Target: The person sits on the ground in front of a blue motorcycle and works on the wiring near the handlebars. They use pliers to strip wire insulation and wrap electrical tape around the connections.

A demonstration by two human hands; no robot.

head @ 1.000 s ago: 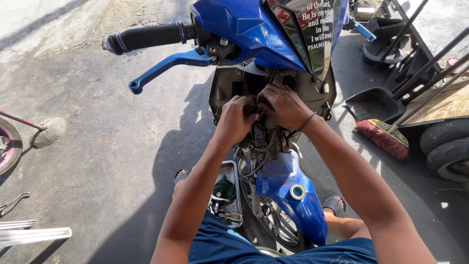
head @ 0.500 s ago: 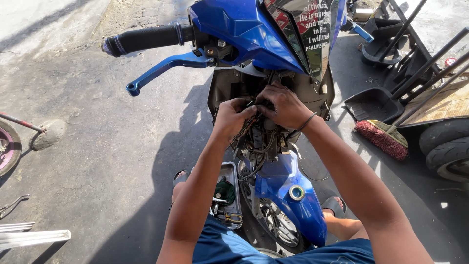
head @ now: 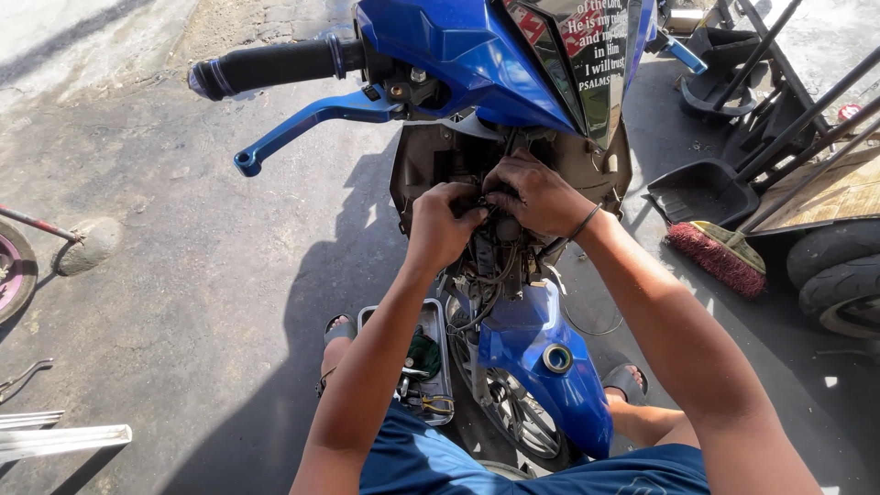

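Barely shifted left hand (head: 442,223) and right hand (head: 536,194), both pinching wiring (head: 486,209), motorcycle (head: 513,55) nose facing camera

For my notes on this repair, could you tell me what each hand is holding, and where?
Both the left hand and right hand grip into the wiring behind the motorcycle's front panel; exactly which part they pinch cannot be told.
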